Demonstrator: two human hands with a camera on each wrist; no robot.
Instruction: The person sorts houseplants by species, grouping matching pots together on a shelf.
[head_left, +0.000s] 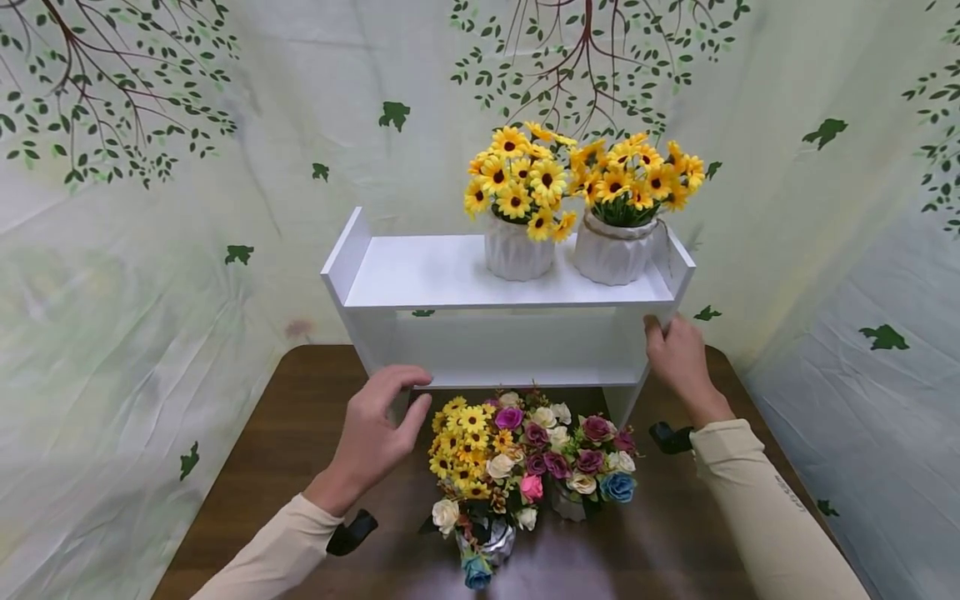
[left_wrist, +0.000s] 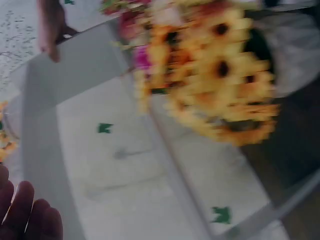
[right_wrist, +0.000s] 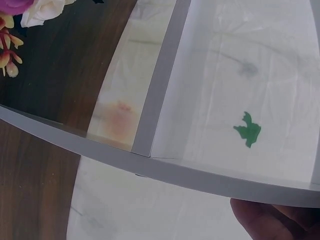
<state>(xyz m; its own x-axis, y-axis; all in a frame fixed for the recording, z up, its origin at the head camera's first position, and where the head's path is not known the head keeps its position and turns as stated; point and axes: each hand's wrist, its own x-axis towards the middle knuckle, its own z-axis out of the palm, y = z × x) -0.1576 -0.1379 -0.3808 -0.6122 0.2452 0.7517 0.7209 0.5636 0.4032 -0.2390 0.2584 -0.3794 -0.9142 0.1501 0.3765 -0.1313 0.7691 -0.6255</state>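
A white two-tier shelf (head_left: 420, 275) stands on the brown table. My right hand (head_left: 678, 358) grips its right side panel just below the upper board; in the right wrist view, fingers (right_wrist: 265, 220) show at the panel's edge. My left hand (head_left: 378, 433) is in front of the shelf's left side, thumb and fingers apart in a curve with nothing between them. The left wrist view is blurred, with left fingertips (left_wrist: 30, 215) in its lower corner. A pot of yellow daisies (head_left: 519, 250) and another daisy pot (head_left: 611, 250) with twine stand on the upper board's right half.
Before the shelf, a silver pot (head_left: 491, 542) and a smaller pot (head_left: 567, 504) on the table hold mixed artificial flowers. Yellow daisies (head_left: 465, 450) and purple roses (head_left: 588, 458) crowd near the lower board. Behind hangs a leaf-printed cloth (head_left: 300, 108).
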